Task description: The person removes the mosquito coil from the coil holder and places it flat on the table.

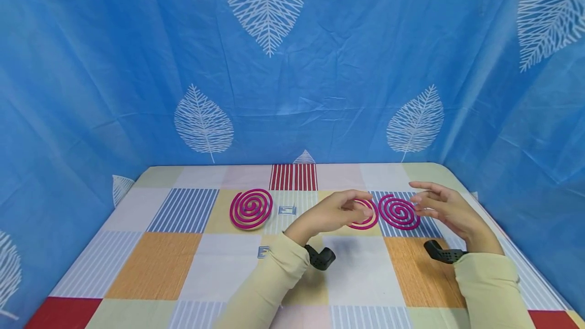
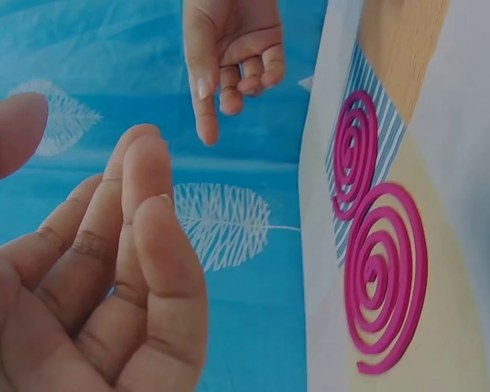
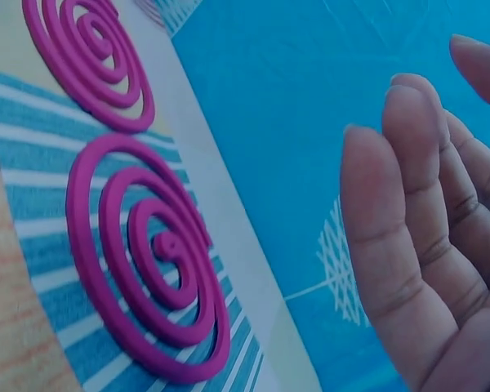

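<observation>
Three flat magenta spirals that look like mosquito coils lie on the patchwork cloth. One coil is left of centre, apart from the others. The middle coil and the right coil lie side by side, touching or almost touching. My left hand hovers over the middle coil, partly hiding it in the head view; its fingers are loosely bent with nothing between them. Above the right coil's outer side floats my right hand, fingers relaxed and holding nothing. Both wrist views show the hands raised off the cloth.
A patchwork tablecloth covers the table. Blue curtains with white leaf prints hang behind it and along both sides. Each wrist wears a black camera band.
</observation>
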Action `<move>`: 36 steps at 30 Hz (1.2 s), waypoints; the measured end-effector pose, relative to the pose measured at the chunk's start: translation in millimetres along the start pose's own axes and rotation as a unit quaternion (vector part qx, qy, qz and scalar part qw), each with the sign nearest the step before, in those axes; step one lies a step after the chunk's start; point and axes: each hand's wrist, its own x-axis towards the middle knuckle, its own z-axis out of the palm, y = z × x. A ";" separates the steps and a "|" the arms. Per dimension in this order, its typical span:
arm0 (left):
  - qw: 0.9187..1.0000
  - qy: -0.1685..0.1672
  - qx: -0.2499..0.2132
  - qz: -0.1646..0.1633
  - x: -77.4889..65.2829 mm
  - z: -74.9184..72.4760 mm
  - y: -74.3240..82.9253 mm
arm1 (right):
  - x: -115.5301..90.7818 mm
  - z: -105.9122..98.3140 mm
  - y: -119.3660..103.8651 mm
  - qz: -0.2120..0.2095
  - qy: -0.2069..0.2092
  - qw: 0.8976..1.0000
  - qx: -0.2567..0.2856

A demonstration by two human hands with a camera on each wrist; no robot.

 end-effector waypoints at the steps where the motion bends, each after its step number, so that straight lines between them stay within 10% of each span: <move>1: 1.000 0.006 0.005 0.002 -2.2 -1.7 -0.1 | 0.1 1.4 -1.7 -0.003 -0.002 1.000 -0.003; 36: 0.974 0.178 0.059 0.126 -74.4 -62.4 -6.8 | 16.6 74.4 -39.7 -0.159 -0.021 0.986 -0.047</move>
